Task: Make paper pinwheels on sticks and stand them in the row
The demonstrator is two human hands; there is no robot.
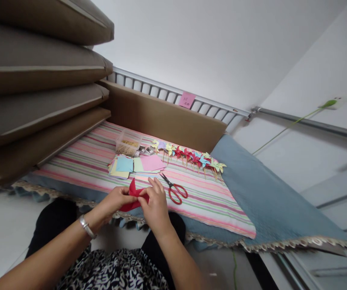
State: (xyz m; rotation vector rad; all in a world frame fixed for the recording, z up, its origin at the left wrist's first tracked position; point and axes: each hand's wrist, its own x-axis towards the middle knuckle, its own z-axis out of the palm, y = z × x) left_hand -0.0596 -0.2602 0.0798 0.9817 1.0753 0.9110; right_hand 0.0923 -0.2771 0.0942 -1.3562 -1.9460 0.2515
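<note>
Pale walls (209,44) meet in a corner, with a white radiator (163,94) along the back and a green plug (329,104) and its cord to the right. A pink note (187,100) hangs at the radiator's top rail, above a long brown panel (161,119) standing behind the surface (260,193). Thick brown cushions (40,78) are stacked at the left. A blue cover with a scalloped lace edge (297,242) drapes the surface, and over it lies a striped cloth (209,207).

The red paper (133,205) is between the two hands, at the near edge of the striped cloth, one pointed flap sticking up. The left hand (115,200), a silver bracelet (88,226) on its wrist, pinches the paper's left part between thumb and fingers. The right hand (156,205) pinches the other side between thumb and forefinger, its remaining fingers raised.

Just beyond the right hand lie red-handled scissors (176,189), blades parted slightly and pointing away to the left. Farther in are pastel paper sheets (152,162) in overlapping piles, then a clear box (119,148) of thin sticks with small items (144,150) beside it, too small to make out. A row of yellow, red, blue and purple pinwheels (187,154) on sticks runs rightward from there.
</note>
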